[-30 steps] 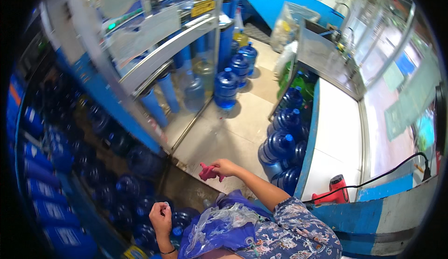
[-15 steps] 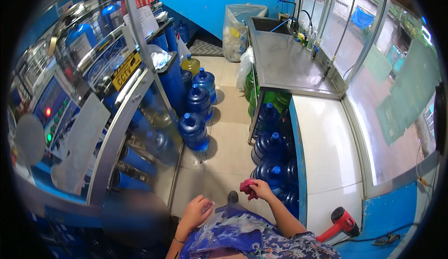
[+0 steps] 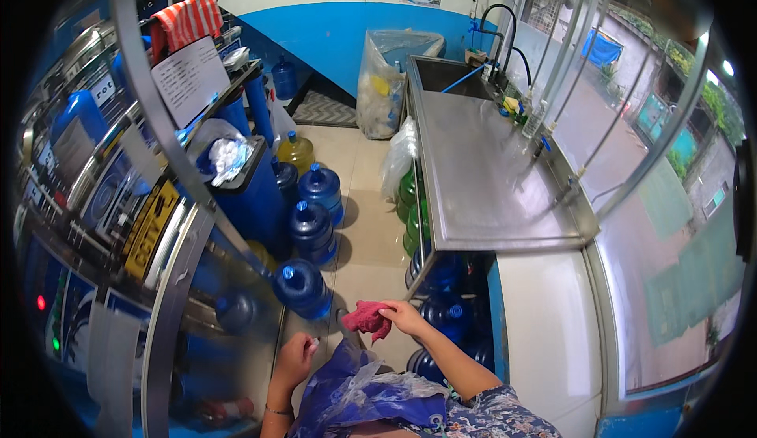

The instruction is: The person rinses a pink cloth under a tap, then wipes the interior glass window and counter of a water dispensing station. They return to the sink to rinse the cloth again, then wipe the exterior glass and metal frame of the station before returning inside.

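Observation:
My right hand (image 3: 405, 316) pinches a crumpled dark-pink cloth (image 3: 366, 320) that hangs from the fingers in front of my body. Lower and to the left, my left hand (image 3: 295, 358) is closed, with a small whitish bit showing at its fingertips, too small to name. A blue apron (image 3: 331, 387) with clear plastic over it covers my lap between the two forearms. The closest thing past my left hand is a large blue water jug (image 3: 303, 290) standing on the tiled floor, apart from the hand.
More blue jugs (image 3: 313, 233) and a yellowish jug (image 3: 296, 152) line the left side by a blue bin (image 3: 248, 201). A steel sink counter (image 3: 489, 170) runs along the right, with jugs under it. A plastic sack (image 3: 384, 91) stands at the back. A glass door (image 3: 213, 312) is close on my left.
The view has shifted forward, so the counter and jugs appear nearer. My right hand has moved left with the cloth, which hangs more spread out. The red heat gun has left view.

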Available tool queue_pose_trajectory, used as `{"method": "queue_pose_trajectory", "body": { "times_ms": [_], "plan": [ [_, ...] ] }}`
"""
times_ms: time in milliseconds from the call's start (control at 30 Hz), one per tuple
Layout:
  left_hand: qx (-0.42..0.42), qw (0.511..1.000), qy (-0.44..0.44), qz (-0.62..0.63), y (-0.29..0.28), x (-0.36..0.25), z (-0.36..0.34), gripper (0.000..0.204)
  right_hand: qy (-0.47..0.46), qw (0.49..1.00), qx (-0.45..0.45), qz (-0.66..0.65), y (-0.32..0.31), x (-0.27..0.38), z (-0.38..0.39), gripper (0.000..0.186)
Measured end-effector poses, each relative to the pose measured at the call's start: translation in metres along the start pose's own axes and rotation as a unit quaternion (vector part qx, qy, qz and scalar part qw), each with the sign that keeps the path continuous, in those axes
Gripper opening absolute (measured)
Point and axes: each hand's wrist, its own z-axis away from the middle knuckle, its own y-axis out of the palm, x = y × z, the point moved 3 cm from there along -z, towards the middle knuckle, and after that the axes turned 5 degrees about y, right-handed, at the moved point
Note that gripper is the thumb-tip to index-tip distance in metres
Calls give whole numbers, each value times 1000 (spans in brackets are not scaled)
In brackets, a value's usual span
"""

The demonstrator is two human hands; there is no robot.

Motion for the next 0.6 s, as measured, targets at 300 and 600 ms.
{"method": "queue_pose_trajectory", "body": {
  "times_ms": [300,600],
  "plan": [
    [64,997,21,-28,-25,66,-314,13,-62,985,-142,73,-123,142,-204,29],
    [233,944,232,33,50,60,-583,12,-254,821,-419,-292,-325,220,-289,35]
  ]
}}
